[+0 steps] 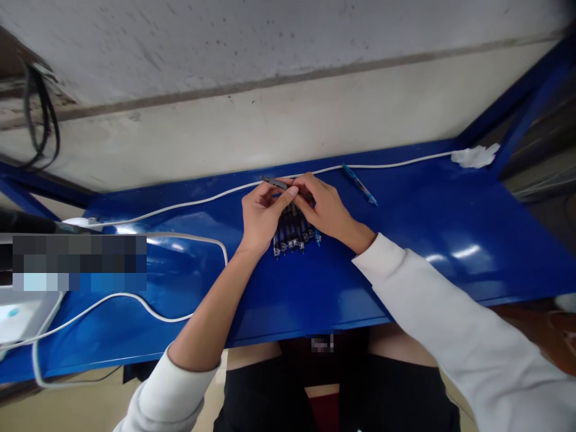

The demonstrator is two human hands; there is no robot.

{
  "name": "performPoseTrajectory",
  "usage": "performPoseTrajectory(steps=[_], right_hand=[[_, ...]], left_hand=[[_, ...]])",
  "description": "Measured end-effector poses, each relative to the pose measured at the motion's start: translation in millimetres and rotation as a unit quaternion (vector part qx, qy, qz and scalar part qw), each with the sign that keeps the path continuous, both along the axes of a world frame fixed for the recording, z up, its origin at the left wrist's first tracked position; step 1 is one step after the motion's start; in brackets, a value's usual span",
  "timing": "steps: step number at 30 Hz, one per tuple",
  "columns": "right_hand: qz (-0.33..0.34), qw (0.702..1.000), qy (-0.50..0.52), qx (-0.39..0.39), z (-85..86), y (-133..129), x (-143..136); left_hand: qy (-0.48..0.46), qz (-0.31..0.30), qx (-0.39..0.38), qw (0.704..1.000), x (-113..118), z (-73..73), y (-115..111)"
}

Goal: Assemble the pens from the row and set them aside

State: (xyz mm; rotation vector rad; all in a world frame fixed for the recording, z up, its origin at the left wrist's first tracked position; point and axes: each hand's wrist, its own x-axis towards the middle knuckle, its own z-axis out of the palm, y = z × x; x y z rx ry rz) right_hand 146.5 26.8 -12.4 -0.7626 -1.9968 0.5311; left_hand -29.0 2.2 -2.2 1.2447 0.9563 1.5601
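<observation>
A grey pen (274, 182) is held above the blue table, its left end showing past the fingers. My left hand (263, 219) is closed on it, thumb pressed over the fingers. My right hand (328, 207) meets the left at the fingertips, its fingers bent around the pen's other end, which they mostly hide. Under both hands, several dark pens with clear tips (290, 237) lie side by side, tips toward me; my hands cover their upper ends. Beyond my right hand, a light-blue pen (360, 185) lies alone, aslant on the table.
A white cable (189, 206) runs along the back of the blue table (310, 294), with further loops at left. Crumpled white material (476, 156) sits in the far right corner. A wall (315, 120) rises behind. Blue frame posts (531, 114) stand at the right.
</observation>
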Motion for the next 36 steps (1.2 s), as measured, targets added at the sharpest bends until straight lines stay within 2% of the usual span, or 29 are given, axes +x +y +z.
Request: performPoseTrajectory(steps=[3, 11, 19, 27, 36], right_hand=[[0.013, 1.0, -0.006, -0.015, 2.4, 0.3, 1.1], [-0.035, 0.999, 0.011, -0.023, -10.0, 4.8, -0.6], [-0.001, 1.0, -0.009, 0.019, 0.7, 1.3, 0.0], [-0.015, 1.0, 0.021, 0.017, -7.7, 5.0, -1.4], [-0.019, 0.999, 0.012, 0.022, -4.5, 3.2, -1.6]], left_hand=[[-0.002, 0.002, -0.003, 1.0, -0.7, 1.3, -1.0], [0.0, 0.013, -0.015, 1.0, -1.1, 5.2, -2.8], [-0.028, 0.01, -0.015, 0.999, -3.5, 4.3, -0.3], [-0.024, 0.012, -0.029, 0.999, -5.0, 4.0, 0.0], [-0.036, 0.007, -0.038, 0.999, -7.8, 4.4, 0.1]])
